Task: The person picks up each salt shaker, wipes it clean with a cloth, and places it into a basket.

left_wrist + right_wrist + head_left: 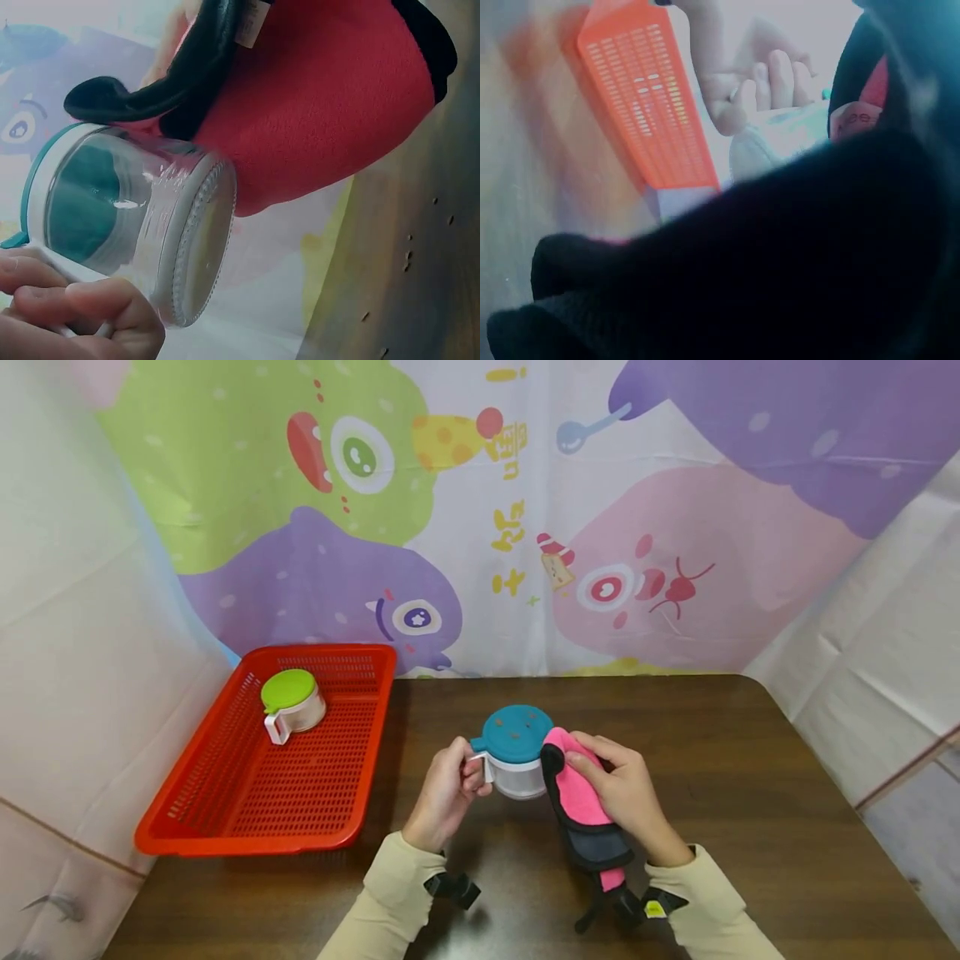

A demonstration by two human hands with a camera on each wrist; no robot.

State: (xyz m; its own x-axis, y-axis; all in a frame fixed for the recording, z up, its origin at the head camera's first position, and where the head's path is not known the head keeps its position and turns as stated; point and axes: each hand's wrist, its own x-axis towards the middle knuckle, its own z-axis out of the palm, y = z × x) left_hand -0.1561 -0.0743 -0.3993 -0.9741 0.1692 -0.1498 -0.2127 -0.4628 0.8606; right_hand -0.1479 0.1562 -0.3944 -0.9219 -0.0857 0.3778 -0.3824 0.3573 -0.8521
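Observation:
My left hand (pixel 448 793) grips the white handle of a clear glass jar (pixel 520 779) with a blue lid (pixel 517 733), held up above the table. Small brown specks dot the lid. In my right hand (pixel 628 789) is a pink cloth (pixel 583 795) with black edging, pinched between thumb and fingers. The cloth touches the right side of the jar. In the left wrist view the glass jar (pixel 142 217) lies sideways in the picture, the red-pink cloth (pixel 315 105) against its side. Dark fabric (pixel 780 255) hides much of the right wrist view.
A red plastic basket (pixel 258 846) stands at the table's left. Inside it is a similar jar with a green lid (pixel 288 689). Small brown bits (pixel 409 256) lie on the brown table (pixel 750 827). A printed cartoon curtain (pixel 495 635) hangs behind.

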